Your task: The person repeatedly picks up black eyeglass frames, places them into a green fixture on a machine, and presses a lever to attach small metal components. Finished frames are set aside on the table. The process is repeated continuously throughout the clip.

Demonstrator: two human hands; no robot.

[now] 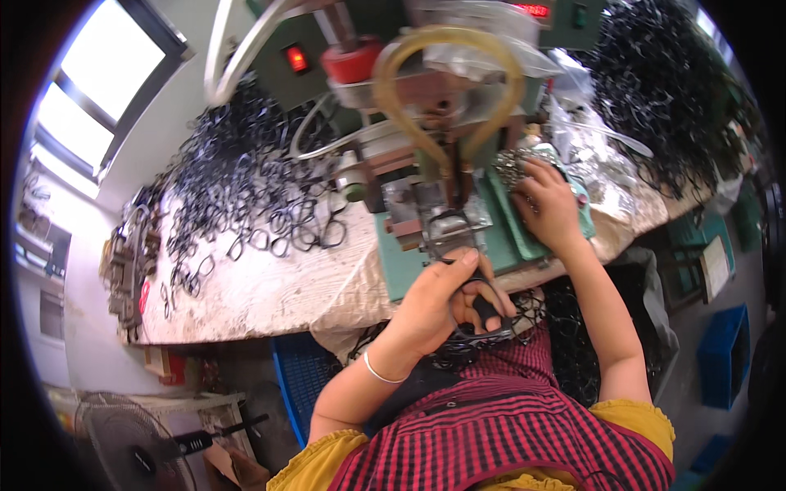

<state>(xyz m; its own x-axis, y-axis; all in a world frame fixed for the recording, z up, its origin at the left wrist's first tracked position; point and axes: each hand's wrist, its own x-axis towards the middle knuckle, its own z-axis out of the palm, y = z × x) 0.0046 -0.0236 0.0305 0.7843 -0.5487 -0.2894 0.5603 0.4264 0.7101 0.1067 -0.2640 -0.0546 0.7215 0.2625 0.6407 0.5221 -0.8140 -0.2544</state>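
Observation:
My left hand [442,301] is closed on a black eyeglass frame [481,334], just in front of the machine. Its thumb and forefinger reach up to the machine's metal fixture [449,237]. A dark curved piece [447,216] sits at that fixture; whether it belongs to the held frame I cannot tell. To the right, my right hand [550,200] has its fingertips in a heap of small shiny metal parts [509,166] on the green machine base [509,217]. Those fingers are bent, and anything pinched between them is too small to make out.
Black eyeglass frames [270,204] are heaped on the left of the worktable [221,307], with another dark heap [659,90] at the back right. A yellowish hose [385,74] arches over the fixture. Clear plastic bags [585,135] lie behind my right hand. Blue crates [291,385] and a fan [135,446] stand below.

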